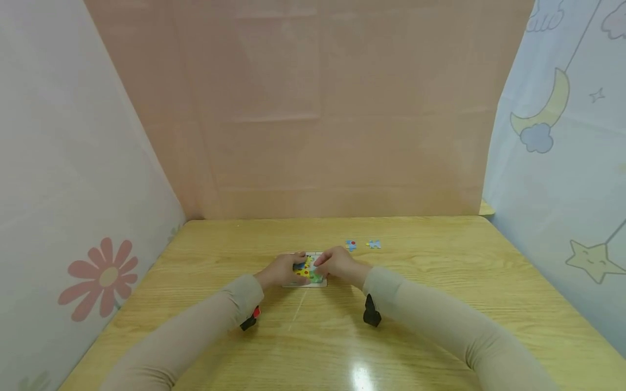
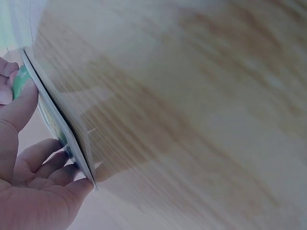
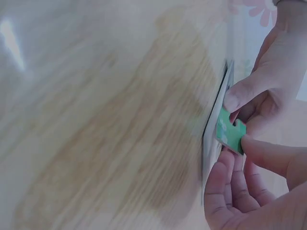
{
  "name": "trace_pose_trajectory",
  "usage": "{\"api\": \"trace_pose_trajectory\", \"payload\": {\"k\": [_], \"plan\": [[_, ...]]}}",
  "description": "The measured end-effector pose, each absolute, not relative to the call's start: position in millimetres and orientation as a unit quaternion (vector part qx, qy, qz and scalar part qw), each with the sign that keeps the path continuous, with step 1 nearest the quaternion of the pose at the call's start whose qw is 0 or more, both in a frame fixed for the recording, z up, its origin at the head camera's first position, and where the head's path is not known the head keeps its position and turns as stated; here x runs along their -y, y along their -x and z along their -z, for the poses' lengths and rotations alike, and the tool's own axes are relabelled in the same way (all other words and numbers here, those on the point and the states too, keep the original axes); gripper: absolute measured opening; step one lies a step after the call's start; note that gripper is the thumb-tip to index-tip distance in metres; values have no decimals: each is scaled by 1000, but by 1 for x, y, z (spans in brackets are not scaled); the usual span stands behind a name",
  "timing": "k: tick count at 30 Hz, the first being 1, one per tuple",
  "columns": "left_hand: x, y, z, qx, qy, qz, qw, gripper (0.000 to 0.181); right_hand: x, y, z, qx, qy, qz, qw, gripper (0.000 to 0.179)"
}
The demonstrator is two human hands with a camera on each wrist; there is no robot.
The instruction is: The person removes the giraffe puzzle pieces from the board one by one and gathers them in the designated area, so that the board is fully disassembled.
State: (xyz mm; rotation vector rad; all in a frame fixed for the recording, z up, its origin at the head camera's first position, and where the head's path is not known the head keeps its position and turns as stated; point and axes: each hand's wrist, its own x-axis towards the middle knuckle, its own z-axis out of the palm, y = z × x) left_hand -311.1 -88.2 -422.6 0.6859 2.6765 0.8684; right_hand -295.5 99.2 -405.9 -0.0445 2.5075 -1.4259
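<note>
A small jigsaw puzzle board (image 1: 321, 284) with a pale border lies on the table, showing a yellow picture with red dots and some green. My left hand (image 1: 281, 270) grips its left side, the thumb at the near edge and the other fingers spread over toward the far edge. From the right, my right hand (image 1: 339, 262) pinches a green puzzle piece (image 3: 230, 133) between thumb and fingers. That piece stands tilted over the board's near right part, its lower edge right at the board. In the right wrist view, the left thumb (image 3: 238, 96) presses beside the piece.
Two loose puzzle pieces lie beyond my right hand: a blue one with a red spot (image 1: 351, 245) and a light blue one (image 1: 374, 244). They rest on a wooden table (image 1: 440, 260), with a pinkish cloth (image 1: 313, 136) behind and patterned cloths at both sides.
</note>
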Motion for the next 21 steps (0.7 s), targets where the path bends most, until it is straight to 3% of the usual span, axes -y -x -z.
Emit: {"api": "trace_pose_trajectory", "payload": {"k": [11, 21], "plan": [[89, 311, 424, -926, -223, -277, 127, 73, -109, 291, 393, -825, -14, 548, 137, 20], [89, 314, 427, -922, -225, -286, 129, 75, -166, 301, 373, -794, -17, 593, 132, 33]]}}
